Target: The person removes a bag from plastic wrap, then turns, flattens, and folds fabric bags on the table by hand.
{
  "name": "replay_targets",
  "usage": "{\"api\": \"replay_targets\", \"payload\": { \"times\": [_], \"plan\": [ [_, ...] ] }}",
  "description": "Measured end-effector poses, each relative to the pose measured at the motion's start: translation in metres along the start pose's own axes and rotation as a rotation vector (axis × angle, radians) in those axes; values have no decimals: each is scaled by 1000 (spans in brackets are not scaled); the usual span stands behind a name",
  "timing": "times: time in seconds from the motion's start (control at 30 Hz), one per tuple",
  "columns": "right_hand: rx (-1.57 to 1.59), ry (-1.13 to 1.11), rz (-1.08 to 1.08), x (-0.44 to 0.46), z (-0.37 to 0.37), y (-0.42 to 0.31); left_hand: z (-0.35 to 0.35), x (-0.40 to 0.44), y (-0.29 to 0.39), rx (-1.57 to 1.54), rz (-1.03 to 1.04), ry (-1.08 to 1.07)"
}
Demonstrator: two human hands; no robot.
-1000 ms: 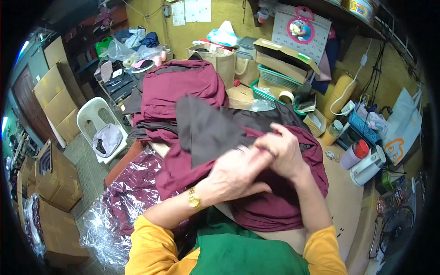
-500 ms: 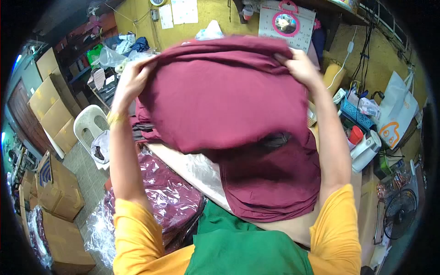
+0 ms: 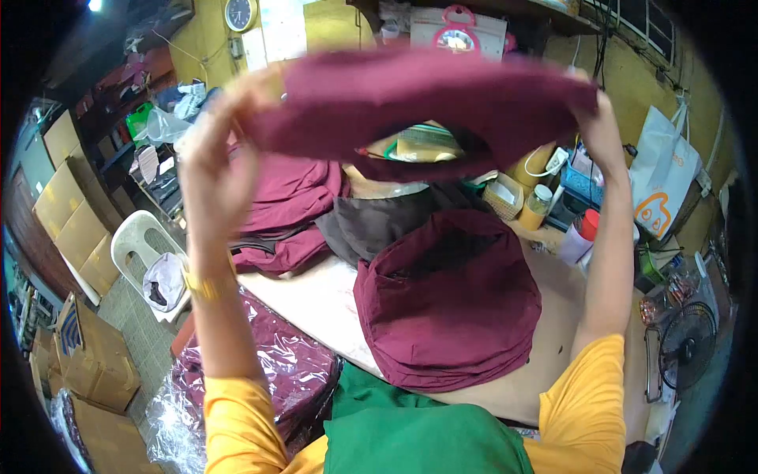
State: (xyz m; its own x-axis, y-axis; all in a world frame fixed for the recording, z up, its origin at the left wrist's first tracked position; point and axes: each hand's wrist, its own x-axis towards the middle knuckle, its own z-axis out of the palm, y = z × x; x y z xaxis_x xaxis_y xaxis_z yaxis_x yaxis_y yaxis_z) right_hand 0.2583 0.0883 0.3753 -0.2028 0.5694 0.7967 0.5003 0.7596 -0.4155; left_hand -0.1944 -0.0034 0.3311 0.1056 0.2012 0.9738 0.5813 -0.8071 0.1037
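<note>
A maroon fabric piece (image 3: 505, 95) is stretched in the air between my hands, blurred by motion. A wide gap opens through its lower middle, with the table behind showing through. My left hand (image 3: 217, 150), smeared by movement, is closed at the cloth's left end. On the opposite end, my right hand (image 3: 600, 134) grips the cloth, its fingertips partly hidden. Below on the table lies a rounded maroon fabric item (image 3: 454, 308), its dark opening facing up. Beside it is a black cloth (image 3: 375, 225), and further left sits a pile of maroon fabric (image 3: 288, 197).
Plastic-wrapped maroon goods (image 3: 276, 355) lie at the table's near left edge. A white plastic chair (image 3: 134, 245) and cardboard boxes (image 3: 99, 355) stand left. To the right are a jar (image 3: 537, 207), a blue basket (image 3: 584, 178), a white bag (image 3: 667, 174) and a fan (image 3: 687, 347).
The held cloth has risen and tipped, so its opening shows instead of its broad face. Both hands have spread further apart. More of the table and the rounded maroon item is visible.
</note>
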Motion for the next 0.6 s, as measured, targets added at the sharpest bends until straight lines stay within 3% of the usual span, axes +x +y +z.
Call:
{"api": "replay_targets", "payload": {
  "times": [0.03, 0.07, 0.13, 0.2, 0.27, 0.37, 0.53, 0.6],
  "plan": [
    [196, -139, -71, -29, -13, 26, 9, -28, 27, 50, 85, -174],
    [177, -147, 25, -65, -14, 22, 18, -52, 57, 39, 105, -370],
    [209, -304, 325, -146, -15, 53, 40, -129, 89, -201, -257, -869],
    [60, -438, 423, -229, 2, 75, 73, -193, 106, -353, -326, -1059],
    [-63, -545, 471, -299, 12, 111, 85, -238, 120, -391, -352, -1134],
    [104, -413, 650, -330, 26, 105, 85, -248, 127, -462, -422, -1152],
    [92, -423, 618, -326, 25, 115, 86, -237, 131, -483, -453, -1143],
    [-121, -585, 631, -303, 9, 98, 81, -208, 140, -577, -425, -1210]
  ]
}}
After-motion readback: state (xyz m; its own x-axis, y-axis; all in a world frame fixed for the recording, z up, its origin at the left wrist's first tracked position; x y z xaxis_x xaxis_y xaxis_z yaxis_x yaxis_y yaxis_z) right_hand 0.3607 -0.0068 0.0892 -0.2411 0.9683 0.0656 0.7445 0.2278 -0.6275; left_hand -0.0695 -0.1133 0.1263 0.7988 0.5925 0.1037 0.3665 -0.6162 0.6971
